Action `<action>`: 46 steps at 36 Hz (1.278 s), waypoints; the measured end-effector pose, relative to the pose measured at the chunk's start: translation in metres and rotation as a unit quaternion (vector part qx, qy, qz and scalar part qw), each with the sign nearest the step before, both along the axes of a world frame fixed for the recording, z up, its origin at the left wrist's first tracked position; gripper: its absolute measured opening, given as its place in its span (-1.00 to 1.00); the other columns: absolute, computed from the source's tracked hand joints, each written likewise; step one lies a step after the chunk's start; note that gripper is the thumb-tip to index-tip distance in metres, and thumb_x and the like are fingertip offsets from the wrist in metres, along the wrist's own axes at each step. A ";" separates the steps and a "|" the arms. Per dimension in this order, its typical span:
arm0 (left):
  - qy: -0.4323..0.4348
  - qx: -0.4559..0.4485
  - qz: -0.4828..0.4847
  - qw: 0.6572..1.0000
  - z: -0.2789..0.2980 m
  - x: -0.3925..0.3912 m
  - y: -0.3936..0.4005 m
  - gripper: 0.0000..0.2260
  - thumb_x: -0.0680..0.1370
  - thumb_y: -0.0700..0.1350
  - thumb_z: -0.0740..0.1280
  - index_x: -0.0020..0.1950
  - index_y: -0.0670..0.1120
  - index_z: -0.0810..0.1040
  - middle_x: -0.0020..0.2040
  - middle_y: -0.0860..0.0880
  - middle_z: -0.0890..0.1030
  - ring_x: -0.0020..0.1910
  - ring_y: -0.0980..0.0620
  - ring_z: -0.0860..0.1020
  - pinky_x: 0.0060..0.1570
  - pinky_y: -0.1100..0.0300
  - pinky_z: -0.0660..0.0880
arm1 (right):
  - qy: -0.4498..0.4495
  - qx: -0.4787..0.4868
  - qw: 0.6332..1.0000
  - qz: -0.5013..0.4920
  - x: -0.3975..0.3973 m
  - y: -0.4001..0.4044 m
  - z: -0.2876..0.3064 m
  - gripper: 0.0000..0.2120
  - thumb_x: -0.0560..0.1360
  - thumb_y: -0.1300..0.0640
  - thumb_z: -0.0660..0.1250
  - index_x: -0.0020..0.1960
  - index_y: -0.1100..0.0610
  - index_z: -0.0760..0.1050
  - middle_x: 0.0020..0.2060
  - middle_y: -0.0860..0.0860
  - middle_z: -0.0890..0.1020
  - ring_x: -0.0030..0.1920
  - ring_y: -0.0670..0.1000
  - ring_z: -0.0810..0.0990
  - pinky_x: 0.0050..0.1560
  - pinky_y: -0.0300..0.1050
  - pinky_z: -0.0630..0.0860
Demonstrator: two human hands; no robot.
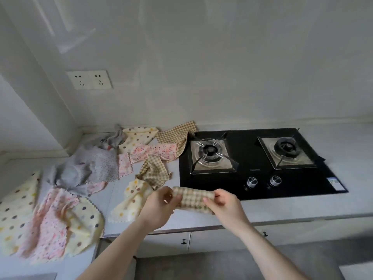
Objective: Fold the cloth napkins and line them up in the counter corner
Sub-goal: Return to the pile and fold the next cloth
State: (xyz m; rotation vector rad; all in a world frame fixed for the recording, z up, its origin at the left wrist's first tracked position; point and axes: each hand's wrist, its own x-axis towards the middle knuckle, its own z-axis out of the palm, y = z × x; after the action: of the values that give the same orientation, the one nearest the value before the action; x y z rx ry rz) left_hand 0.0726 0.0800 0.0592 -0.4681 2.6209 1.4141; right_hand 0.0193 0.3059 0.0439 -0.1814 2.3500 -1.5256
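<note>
A small brown checked napkin point(193, 199), folded into a narrow band, hangs above the counter's front edge between my two hands. My left hand point(159, 207) pinches its left end and my right hand point(223, 205) pinches its right end. Several unfolded napkins lie scattered over the grey counter point(282, 207): a cream dotted one point(129, 201), another brown checked one point(154, 171), a pink flowered one point(155, 151), a grey one point(90, 166), and a heap of pink and cream ones point(52, 225) at the left. The counter corner point(84, 134) lies at the back left.
A black two-burner gas hob point(254, 164) fills the counter's right half, with two knobs point(262, 181) at its front. A brown checked napkin point(177, 136) overlaps the hob's back-left corner. A double wall socket point(89, 79) sits above the corner. Cabinet doors run below the counter.
</note>
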 end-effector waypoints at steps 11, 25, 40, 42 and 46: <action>0.028 0.046 -0.147 0.988 0.092 -0.036 0.097 -0.84 0.62 -0.09 0.38 -0.08 -0.16 0.54 -0.22 -0.06 0.69 -0.36 0.21 0.60 -0.34 0.40 0.46 | 0.012 -0.013 0.995 -0.102 0.020 0.113 0.087 -0.86 0.55 0.07 0.44 0.10 0.02 0.62 -0.06 -0.08 0.74 -0.02 -0.12 0.71 -0.03 -0.09 0.68; 0.072 -0.014 -0.235 0.969 0.131 -0.110 0.294 -0.76 0.60 0.05 0.39 -0.20 -0.03 0.51 -0.38 0.05 0.61 -0.49 0.24 0.47 -0.37 0.37 0.37 | 0.042 -0.016 0.977 -0.209 0.001 0.302 0.115 -0.91 0.55 0.01 0.44 -0.02 0.02 0.63 -0.16 -0.06 0.73 -0.14 -0.07 0.70 -0.15 -0.16 0.63; 0.061 -0.026 -0.234 0.970 0.137 -0.165 0.511 -0.77 0.57 0.05 0.41 -0.18 -0.06 0.54 -0.31 -0.03 0.63 -0.31 0.03 0.57 -0.11 0.02 0.58 | 0.013 0.034 0.972 -0.232 -0.050 0.519 0.128 -0.93 0.51 0.04 0.46 -0.10 0.02 0.62 -0.29 0.04 0.71 -0.22 0.09 0.70 -0.09 0.10 0.63; 0.057 -0.037 -0.236 0.969 0.135 -0.177 0.527 -0.74 0.58 0.07 0.40 -0.23 -0.03 0.51 -0.37 0.04 0.58 -0.37 0.09 0.52 -0.13 0.05 0.57 | 0.003 0.029 0.971 -0.235 -0.061 0.534 0.126 -0.93 0.51 0.03 0.46 -0.08 0.03 0.62 -0.29 0.04 0.72 -0.24 0.06 0.70 -0.12 0.03 0.62; 0.049 -0.054 -0.241 0.968 0.130 -0.208 0.559 -0.72 0.59 0.10 0.38 -0.23 -0.03 0.51 -0.38 0.07 0.55 -0.36 0.08 0.50 -0.15 0.08 0.54 | -0.022 -0.006 0.967 -0.255 -0.085 0.560 0.121 -0.92 0.51 0.09 0.47 -0.07 0.09 0.62 -0.33 0.04 0.71 -0.38 -0.07 0.60 -0.19 -0.12 0.53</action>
State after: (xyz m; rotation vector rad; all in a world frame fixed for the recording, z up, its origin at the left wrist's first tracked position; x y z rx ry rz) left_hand -0.1350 0.6385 0.1890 0.2292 2.6401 1.1626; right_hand -0.0658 0.8661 0.1644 0.4892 2.4708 -1.7349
